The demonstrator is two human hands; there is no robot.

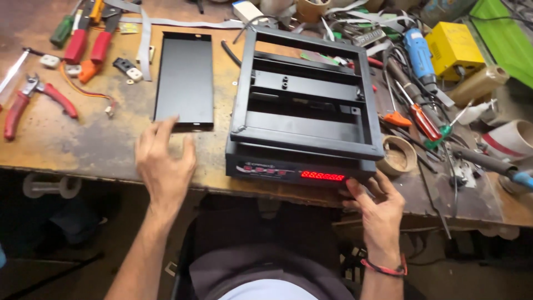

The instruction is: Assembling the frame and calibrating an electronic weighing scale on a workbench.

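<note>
Open black scale chassis on a cluttered workbench

The black metal frame [306, 105] sits centre-right on the bench [83, 144]; the flat black panel [185, 80] lies left. The right hand [376, 206] grips its near-right corner; the left hand [164, 161], fingers spread open, touches the panel's near edge.

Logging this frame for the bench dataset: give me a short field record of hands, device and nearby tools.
setting: worn wooden workbench, seen from above
left hand: open, flat on the bench, fingertips at the near edge of a black metal panel
right hand: gripping the front right corner of the black open-frame device
device state: cover off, red digit display lit
left of panel: red-handled pliers
right of device: tape roll, screwdrivers, yellow box
</note>
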